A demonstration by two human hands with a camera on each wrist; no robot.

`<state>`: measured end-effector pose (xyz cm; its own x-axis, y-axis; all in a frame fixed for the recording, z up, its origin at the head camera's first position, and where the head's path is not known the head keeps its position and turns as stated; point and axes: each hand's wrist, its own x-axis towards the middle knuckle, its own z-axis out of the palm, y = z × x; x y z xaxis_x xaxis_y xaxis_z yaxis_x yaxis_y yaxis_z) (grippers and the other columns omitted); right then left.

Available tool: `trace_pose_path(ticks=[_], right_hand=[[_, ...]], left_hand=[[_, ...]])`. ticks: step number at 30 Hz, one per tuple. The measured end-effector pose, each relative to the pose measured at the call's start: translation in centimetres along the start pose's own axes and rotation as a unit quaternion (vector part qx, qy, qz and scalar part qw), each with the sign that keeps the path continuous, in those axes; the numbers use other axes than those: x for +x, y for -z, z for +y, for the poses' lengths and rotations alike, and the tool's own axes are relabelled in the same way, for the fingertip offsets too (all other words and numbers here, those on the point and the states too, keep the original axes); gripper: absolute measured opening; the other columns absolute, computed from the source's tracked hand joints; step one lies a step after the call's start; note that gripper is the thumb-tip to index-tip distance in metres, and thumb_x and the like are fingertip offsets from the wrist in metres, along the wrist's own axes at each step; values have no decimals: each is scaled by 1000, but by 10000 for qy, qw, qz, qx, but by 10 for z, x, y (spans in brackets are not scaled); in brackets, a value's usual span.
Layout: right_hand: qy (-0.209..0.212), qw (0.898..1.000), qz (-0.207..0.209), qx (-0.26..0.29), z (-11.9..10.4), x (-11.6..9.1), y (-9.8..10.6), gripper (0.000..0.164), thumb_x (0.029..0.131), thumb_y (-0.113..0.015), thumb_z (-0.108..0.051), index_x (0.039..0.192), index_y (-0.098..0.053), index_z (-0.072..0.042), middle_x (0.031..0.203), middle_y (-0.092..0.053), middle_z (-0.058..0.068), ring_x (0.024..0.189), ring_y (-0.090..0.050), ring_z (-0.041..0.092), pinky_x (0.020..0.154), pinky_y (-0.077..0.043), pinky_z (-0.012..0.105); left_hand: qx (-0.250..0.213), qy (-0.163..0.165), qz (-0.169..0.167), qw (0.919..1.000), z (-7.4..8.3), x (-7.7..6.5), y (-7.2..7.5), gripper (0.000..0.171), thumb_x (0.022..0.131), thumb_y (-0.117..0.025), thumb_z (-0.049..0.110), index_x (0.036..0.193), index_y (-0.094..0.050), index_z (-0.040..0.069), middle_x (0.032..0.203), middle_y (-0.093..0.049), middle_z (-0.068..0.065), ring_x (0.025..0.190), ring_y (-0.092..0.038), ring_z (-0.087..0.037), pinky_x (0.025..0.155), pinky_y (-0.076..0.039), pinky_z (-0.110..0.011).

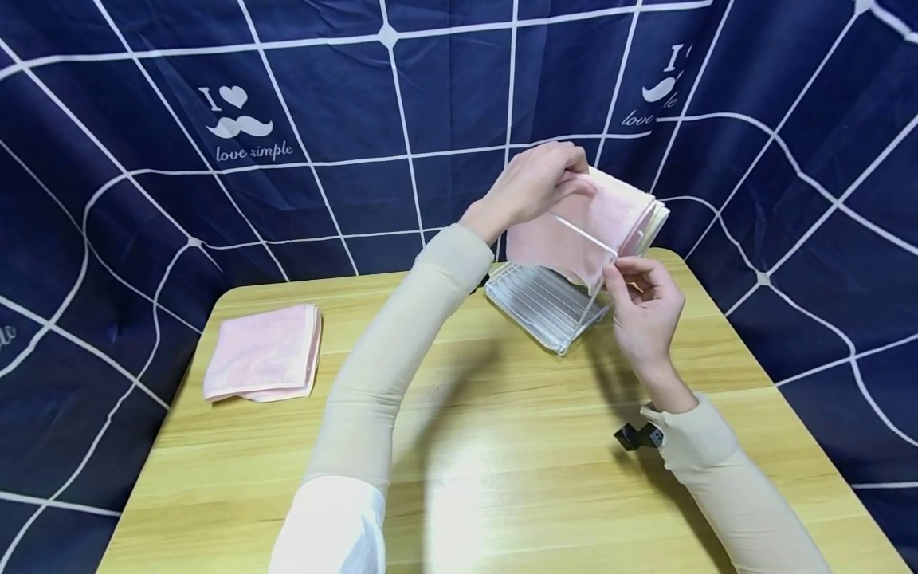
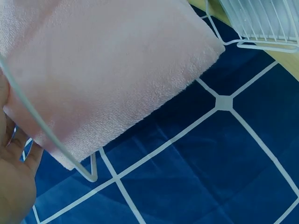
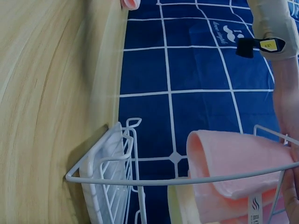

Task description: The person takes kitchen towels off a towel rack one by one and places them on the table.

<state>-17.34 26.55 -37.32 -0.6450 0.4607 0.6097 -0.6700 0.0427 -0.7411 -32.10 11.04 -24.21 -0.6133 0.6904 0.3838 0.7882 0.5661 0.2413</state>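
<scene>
A white wire rack (image 1: 547, 307) stands at the far side of the wooden table (image 1: 502, 446). Its raised upper tier holds folded towels, a pink towel (image 1: 574, 231) on top. My left hand (image 1: 574, 179) grips the top edge of that pink towel. My right hand (image 1: 615, 271) pinches the rack's front wire rail at its near corner. In the left wrist view the pink towel (image 2: 107, 70) lies behind a wire (image 2: 42, 126), next to my palm (image 2: 14, 182). The right wrist view shows the pink towel (image 3: 233, 158) rolled over a cream towel (image 3: 180, 205) inside the wire rail (image 3: 187, 179).
A second stack of folded pink towels (image 1: 263, 351) lies at the table's left side. A dark blue curtain with white lines (image 1: 287, 159) closes in the back and both sides. The rack's ribbed lower shelf (image 3: 107, 172) rests on the table.
</scene>
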Motion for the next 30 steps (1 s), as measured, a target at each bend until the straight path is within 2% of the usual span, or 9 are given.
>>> trace_pose_path(ticks=[12, 22, 30], right_hand=[[-35, 10000, -23, -35, 0, -1, 1, 17, 89, -73, 14, 96, -75, -1, 85, -73, -4, 74, -71, 3, 66, -55, 12], [-33, 9999, -68, 65, -1, 1, 2, 15, 89, -73, 13, 96, -75, 1, 85, -73, -4, 72, -70, 3, 65, -55, 11], [-23, 9999, -69, 76, -1, 1, 2, 17, 89, -72, 14, 96, -75, 0, 85, -73, -4, 72, -70, 2, 66, -55, 12]], left_hand=[[-136, -100, 379, 9991, -5, -11, 16, 32, 103, -64, 46, 109, -73, 17, 98, -63, 6, 96, -56, -10, 90, -48, -25], [-282, -79, 758, 9967, -11, -20, 28, 31, 103, -65, 44, 107, -73, 15, 94, -60, 6, 90, -52, -9, 84, -43, -24], [-526, -351, 1283, 9897, -16, -27, 40, 30, 102, -68, 41, 105, -74, 11, 88, -55, 4, 84, -48, -10, 78, -38, -24]])
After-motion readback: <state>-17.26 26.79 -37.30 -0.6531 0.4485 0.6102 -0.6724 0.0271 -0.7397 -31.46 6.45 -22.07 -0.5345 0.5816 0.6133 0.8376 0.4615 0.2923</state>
